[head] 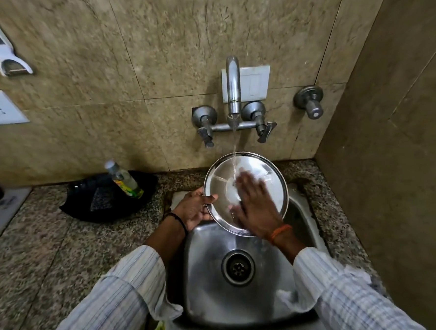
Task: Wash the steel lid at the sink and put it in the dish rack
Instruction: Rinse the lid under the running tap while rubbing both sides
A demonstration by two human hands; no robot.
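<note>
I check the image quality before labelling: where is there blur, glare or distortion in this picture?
Head view: the right hand is motion-blurred at its fingertips as it lies on the steel lid; the left hand holding the rim is sharper. Glare shows on the sink basin. The wide-angle lens bends the wall tiles and counter edges; the corners look darker.

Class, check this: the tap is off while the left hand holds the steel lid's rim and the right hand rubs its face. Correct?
Not quite. The head view shows the tap running, its stream landing on the steel lid. The left hand does hold the rim and the right hand rubs the face.
</note>
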